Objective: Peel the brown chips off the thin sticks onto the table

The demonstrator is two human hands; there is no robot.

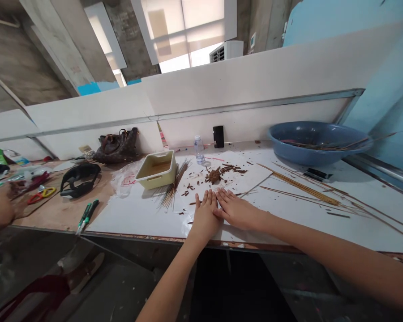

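Observation:
My left hand (pixel 206 217) and my right hand (pixel 237 209) lie flat, side by side, on the white tabletop (pixel 134 219) near its front edge. Their fingers are stretched out and the fingertips point away from me, with the thumbs meeting. Whether anything lies under the palms is hidden. Just beyond the fingertips sits a crumbly brown clump (pixel 214 176), with short dark brown pieces scattered around it. A thin stick (pixel 257 184) reaches from beside my right hand toward the right. Left of my hands rests a loose bundle of thin dark sticks (pixel 175 185).
A pale yellow tub (pixel 154 182) holds brownish liquid. Behind stand a clear bottle (pixel 199 150) and a phone (pixel 218 137). Rightward are a blue basin (pixel 309 156) and long yellowish sticks (pixel 302 188). Leftward lie green-handled pliers (pixel 87 215), a black headset (pixel 80 179) and another person's hand (pixel 0 206).

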